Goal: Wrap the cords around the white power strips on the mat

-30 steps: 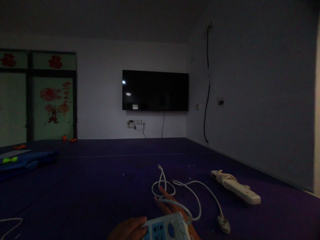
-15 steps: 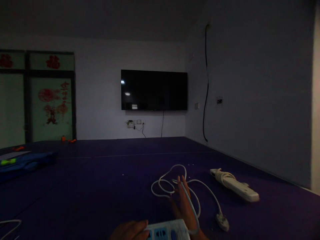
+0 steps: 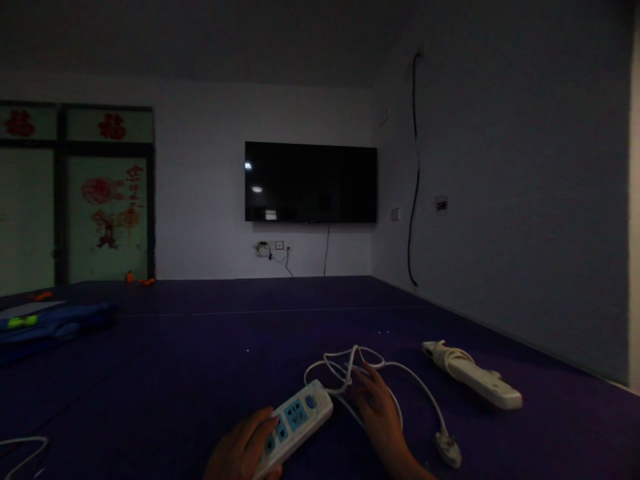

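Note:
My left hand grips the near end of a white power strip with blue sockets, which lies low over the dark purple floor mat. My right hand is closed around the strip's white cord, which loops just beyond the fingers. The cord runs on to the right and ends in a white plug lying on the mat.
A second white power strip, its cord wrapped round it, lies to the right near the wall. A blue bag sits far left, another white cable at bottom left. A black TV hangs on the far wall.
The power strip has swung out from the frame's bottom edge, pointing up and right. My right hand has drawn back and closed on the cord, gathering the loops nearer.

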Demonstrator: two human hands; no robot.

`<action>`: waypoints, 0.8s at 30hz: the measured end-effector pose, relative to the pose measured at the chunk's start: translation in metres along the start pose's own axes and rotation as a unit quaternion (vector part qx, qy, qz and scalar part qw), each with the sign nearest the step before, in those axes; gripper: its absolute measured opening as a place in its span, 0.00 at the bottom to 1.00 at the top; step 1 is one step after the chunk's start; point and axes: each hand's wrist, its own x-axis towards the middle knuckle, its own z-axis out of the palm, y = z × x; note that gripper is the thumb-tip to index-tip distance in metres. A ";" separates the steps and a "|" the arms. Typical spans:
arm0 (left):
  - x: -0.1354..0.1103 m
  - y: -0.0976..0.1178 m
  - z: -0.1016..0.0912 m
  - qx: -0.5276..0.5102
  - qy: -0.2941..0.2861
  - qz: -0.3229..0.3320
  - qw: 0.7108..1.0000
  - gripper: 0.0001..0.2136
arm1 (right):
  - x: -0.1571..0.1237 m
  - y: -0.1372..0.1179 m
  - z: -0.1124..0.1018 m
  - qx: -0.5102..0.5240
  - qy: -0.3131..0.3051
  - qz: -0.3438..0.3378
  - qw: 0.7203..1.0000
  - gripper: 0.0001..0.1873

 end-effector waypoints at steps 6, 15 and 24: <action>-0.002 0.003 0.006 -0.029 -0.066 -0.124 0.990 0.23 | -0.004 -0.012 0.001 0.018 -0.072 -0.019 0.997 0.14; 0.013 0.010 -0.008 -0.067 -0.160 -0.248 0.953 0.24 | -0.015 -0.027 0.001 -0.017 -0.205 -0.108 0.973 0.14; 0.017 -0.006 -0.017 -0.033 -0.166 -0.313 0.935 0.20 | -0.015 -0.030 0.002 -0.053 -0.207 -0.101 0.972 0.14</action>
